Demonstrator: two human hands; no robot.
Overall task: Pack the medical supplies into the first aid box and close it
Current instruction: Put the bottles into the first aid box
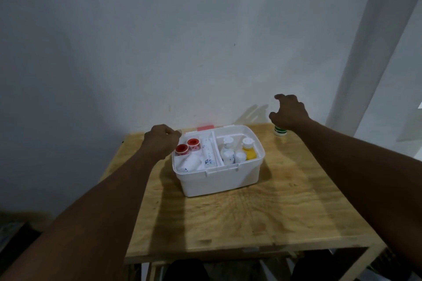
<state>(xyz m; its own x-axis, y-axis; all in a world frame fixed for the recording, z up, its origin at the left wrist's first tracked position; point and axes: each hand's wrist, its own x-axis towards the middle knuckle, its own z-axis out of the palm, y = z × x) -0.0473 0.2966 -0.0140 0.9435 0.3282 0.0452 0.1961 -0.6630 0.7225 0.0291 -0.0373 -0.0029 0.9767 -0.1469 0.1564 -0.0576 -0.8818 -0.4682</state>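
Note:
The white first aid box (219, 180) stands open on the wooden table (228, 219). Its left side holds two red tape rolls (187, 145), a white tube (209, 153) and a bandage roll (190, 163). On the right are white bottles (227, 151) and a yellow bottle (249, 150). A red and white lid part (204, 128) shows behind the box. My left hand (161, 140) is curled at the box's back left corner; whether it grips anything is hidden. My right hand (290, 112) hovers with fingers spread just above a small green-striped white container (280, 130) at the table's far right.
A pale wall rises directly behind the table. A white post (374, 52) leans up at the right. The table's front edge (228, 252) is near my knees, and dark floor lies to the left.

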